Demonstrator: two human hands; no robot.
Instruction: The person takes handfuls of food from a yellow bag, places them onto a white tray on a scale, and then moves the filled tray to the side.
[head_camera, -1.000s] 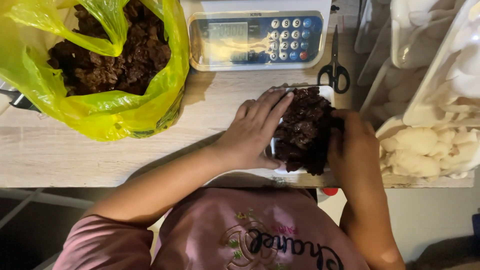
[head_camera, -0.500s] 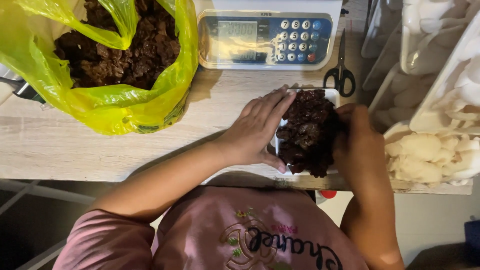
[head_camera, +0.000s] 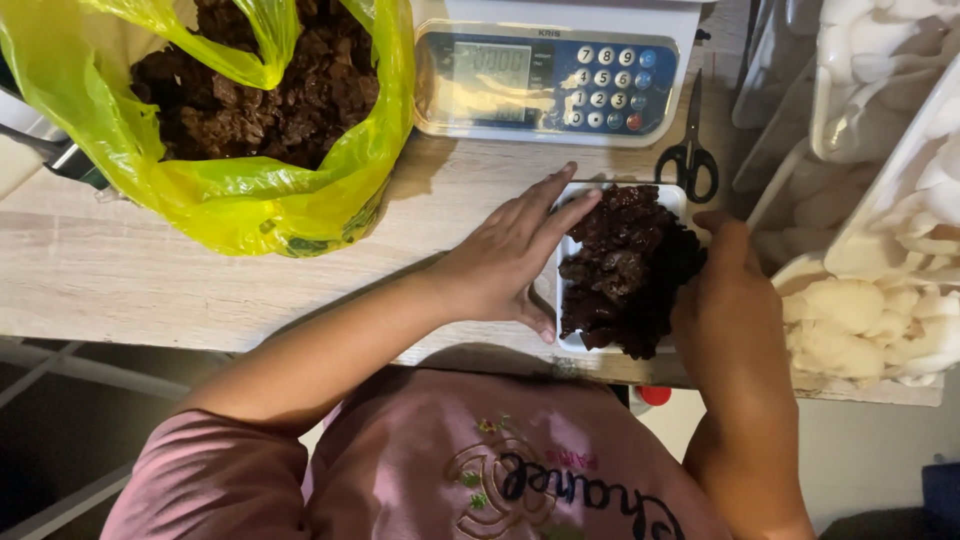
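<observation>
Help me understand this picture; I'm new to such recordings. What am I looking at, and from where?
It is taken by a camera on a person's head, looking down at their own two bare hands at a wooden table. The left hand steadies a white tray heaped with dark brown food pieces; the right hand cups the heap's other side. Behind lie a yellow plastic bag of the same dark pieces, a weighing scale and black scissors. At the right stand trays of white crackers.
</observation>
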